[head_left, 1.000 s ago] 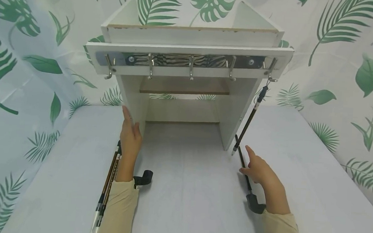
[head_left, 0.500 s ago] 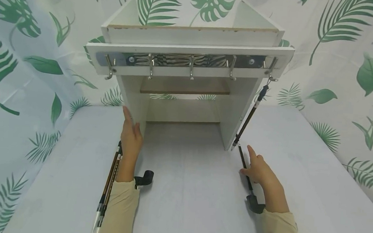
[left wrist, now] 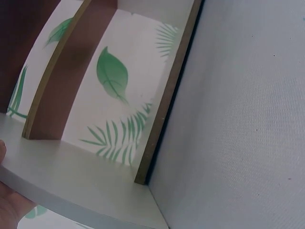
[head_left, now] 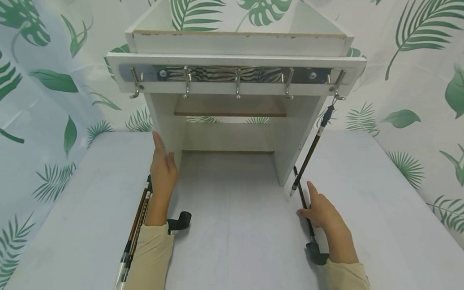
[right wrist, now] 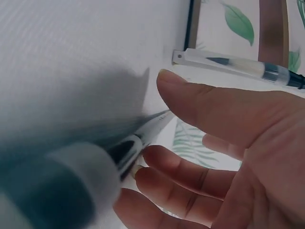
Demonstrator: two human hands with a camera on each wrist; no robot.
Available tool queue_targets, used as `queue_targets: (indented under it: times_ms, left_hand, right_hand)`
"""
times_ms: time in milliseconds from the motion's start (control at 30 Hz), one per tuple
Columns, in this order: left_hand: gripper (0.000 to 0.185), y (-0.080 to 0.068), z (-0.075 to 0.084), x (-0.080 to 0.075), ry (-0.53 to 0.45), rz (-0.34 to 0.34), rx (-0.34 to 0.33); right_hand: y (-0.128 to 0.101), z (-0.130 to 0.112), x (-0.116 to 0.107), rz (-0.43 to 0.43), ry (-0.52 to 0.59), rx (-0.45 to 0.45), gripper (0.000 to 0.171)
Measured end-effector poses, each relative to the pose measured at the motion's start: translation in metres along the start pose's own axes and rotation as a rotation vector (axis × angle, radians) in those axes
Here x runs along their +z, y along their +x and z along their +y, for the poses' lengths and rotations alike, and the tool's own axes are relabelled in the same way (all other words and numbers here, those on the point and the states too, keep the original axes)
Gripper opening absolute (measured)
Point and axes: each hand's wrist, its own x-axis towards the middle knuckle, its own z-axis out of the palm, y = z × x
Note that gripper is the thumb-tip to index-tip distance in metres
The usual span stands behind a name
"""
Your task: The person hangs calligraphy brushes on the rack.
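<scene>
Shelving first: the white wooden shelf unit (head_left: 235,100) with its chrome hook rail (head_left: 237,75) stands exactly where it stood a second ago on the pale grey table (head_left: 232,253). The dark brush hanging from the rightmost hook (head_left: 310,151) has swung: half a second back its tip lay against the unit's right panel, now it hangs clear of it. The left hand (head_left: 162,176) has stayed flat with straight fingers against the left panel, beside a bundle of dark brushes lying on the table (head_left: 135,228). The right hand (head_left: 321,209) has barely shifted; its fingers are loosely spread over a dark brush lying on the table (head_left: 306,213), touching it without closing. That brush is half hidden under the hand, and the right wrist view blurs it badly. The bundle runs off the lower edge.
</scene>
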Motion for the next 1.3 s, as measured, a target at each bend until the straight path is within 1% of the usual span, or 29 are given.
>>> queue_targets:
  times_ms: [100,233,400,533,867,1133,1300]
  left_hand:
    - [0.059,-0.0003,0.0003,-0.0003,-0.002,0.002,0.001]
    - [0.059,-0.0010,0.0009,-0.0007,-0.008,0.006,0.009]
    - [0.059,-0.0013,0.0004,-0.0003,-0.008,0.009,0.016]
    - [0.060,-0.0015,-0.0003,0.0000,-0.006,0.007,0.021]
    - [0.060,-0.0015,0.0007,-0.0006,-0.009,-0.002,-0.001]
    - [0.059,-0.0013,0.0009,-0.0007,-0.008,0.006,0.013]
    - [0.059,-0.0014,0.0013,-0.0008,-0.009,0.010,0.012]
  right_hand:
    - [0.0004,0.0007,0.0012,-0.001,-0.021,-0.008,0.090]
    - [0.0010,0.0011,0.0030,-0.007,-0.048,-0.012,0.084]
    - [0.0007,0.0000,0.0041,-0.017,-0.055,0.000,0.073]
    - [0.0000,-0.0012,0.0040,-0.029,-0.050,0.007,0.068]
    - [-0.0010,-0.0006,0.0018,-0.048,-0.028,-0.005,0.068]
    - [-0.0019,-0.0010,-0.0009,-0.048,-0.014,-0.015,0.068]
    - [-0.0020,-0.0002,-0.0009,-0.056,0.028,-0.006,0.069]
